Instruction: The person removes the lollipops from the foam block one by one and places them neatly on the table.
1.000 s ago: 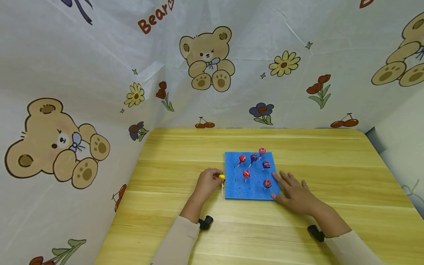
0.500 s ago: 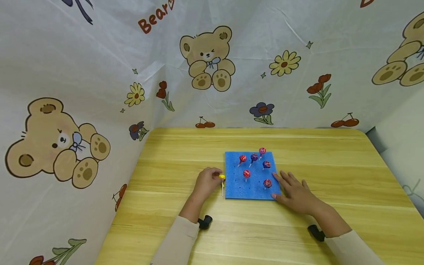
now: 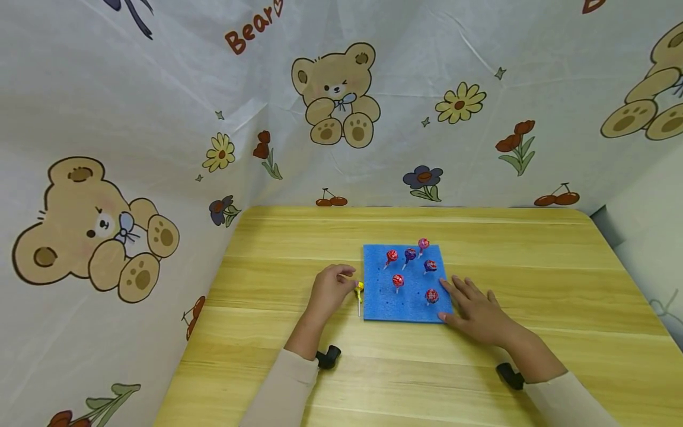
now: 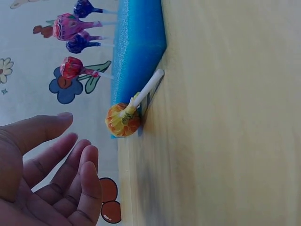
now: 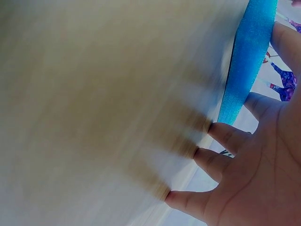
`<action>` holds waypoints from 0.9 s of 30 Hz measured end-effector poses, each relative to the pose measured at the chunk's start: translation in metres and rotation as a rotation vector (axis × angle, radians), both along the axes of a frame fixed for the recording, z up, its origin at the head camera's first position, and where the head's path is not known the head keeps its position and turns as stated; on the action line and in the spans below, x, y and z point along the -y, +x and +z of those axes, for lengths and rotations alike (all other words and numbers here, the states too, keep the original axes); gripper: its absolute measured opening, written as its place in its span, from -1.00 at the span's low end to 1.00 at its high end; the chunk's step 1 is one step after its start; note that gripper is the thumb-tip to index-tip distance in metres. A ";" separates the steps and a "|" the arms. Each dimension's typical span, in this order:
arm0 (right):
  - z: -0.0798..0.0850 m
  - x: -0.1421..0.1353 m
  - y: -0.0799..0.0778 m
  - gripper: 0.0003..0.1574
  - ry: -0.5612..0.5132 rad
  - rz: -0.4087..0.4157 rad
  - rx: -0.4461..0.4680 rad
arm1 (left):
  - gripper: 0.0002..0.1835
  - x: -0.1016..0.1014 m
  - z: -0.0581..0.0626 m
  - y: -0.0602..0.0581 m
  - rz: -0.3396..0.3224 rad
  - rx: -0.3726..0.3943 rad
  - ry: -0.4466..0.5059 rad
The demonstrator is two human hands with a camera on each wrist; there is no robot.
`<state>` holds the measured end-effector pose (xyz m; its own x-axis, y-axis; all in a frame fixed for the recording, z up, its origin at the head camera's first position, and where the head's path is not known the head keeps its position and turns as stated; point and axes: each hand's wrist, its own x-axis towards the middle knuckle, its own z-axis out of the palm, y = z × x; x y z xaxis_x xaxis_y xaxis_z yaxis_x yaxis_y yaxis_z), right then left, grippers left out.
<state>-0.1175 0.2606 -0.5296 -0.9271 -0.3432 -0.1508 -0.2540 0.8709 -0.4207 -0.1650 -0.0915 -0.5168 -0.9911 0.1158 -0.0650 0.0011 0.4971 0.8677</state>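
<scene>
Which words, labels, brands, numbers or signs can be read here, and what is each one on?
"Bear": red-brown lettering on the printed backdrop, a heart-like outline after it.
Cut off by the top edge: a red-brown mark at the backdrop's upper right, not readable.
Too small or blurred to read: any print on the yellow lollipop and the other lollipops.

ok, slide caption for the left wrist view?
Empty left hand near a yellow lollipop beside a blue foam board holding other lollipops.
</scene>
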 end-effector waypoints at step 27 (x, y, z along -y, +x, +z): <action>0.000 0.001 0.000 0.04 0.001 0.000 -0.004 | -0.63 -0.034 -0.001 0.004 -0.130 -0.130 0.087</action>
<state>-0.1173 0.2596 -0.5297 -0.9277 -0.3431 -0.1471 -0.2558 0.8713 -0.4189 -0.1613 -0.0579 -0.5176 -0.9669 0.2427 0.0782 0.1749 0.4083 0.8960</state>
